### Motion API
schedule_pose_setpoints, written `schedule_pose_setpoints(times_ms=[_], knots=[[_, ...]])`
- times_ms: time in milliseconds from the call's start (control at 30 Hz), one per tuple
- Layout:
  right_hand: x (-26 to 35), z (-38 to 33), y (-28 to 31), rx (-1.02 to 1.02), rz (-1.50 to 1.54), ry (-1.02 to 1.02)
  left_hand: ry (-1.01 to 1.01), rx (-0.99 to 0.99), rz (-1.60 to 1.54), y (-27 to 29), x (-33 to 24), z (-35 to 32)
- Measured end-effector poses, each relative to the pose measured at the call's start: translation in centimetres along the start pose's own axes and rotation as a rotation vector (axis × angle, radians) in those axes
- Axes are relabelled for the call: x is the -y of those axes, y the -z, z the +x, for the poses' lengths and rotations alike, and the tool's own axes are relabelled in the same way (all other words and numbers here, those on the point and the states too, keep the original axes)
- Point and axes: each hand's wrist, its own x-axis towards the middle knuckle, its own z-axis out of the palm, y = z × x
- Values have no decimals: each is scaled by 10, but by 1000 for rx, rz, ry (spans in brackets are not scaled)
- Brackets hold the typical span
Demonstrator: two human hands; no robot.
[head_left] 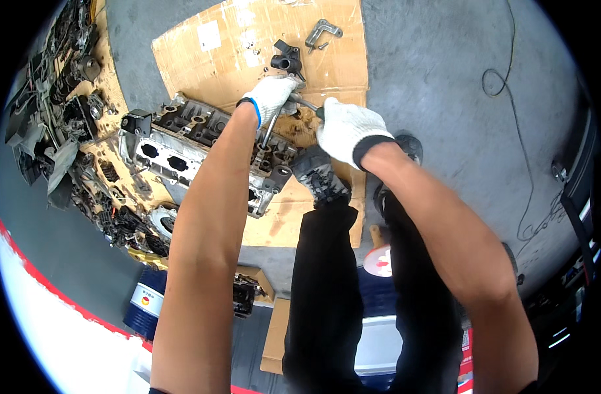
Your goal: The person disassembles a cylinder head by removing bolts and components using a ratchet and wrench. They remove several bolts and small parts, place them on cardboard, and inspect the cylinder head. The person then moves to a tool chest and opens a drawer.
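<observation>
The work right now looks like turning or loosening something in the engine part (202, 128). It lies on the cardboard (212, 72), in front of the person and to the left, with one end near the left shoe (320, 177). A thin metal rod (271, 129) leans up from that end to the left hand (272, 93). The right hand (354, 129) holds a tool (305, 100) with a dark green handle, and its metal end points at the same spot. The two seem to meet under the left hand, but I cannot tell if they are joined.

The next move seems to call for the left hand to hold the top steady while the right hand swings the handle. If the rod tips too far, it could slip.

The left hand looks curled around the top of the rod, but the glove hides some of the fingers. Its back is up, and its arm reaches over the engine part, almost straight. The right hand is wrapped tight around the handle. Its arm bends at the elbow and slants up and inward. A black part (286, 62) sits just past the left hand.
</observation>
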Motion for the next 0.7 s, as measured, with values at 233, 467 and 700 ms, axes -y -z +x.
schedule_pose_setpoints(times_ms=[233, 467, 700], knots=[[-38, 35, -35, -100, -40, -88, 156, -39, -65, -7, -5, -1], [-58, 39, -56, -142, -9, -64, 207, -136, 64, -30, -1, 1], [-38, 11, -35, -77, 63, -64, 189, -89, 16, -25, 4, 7]])
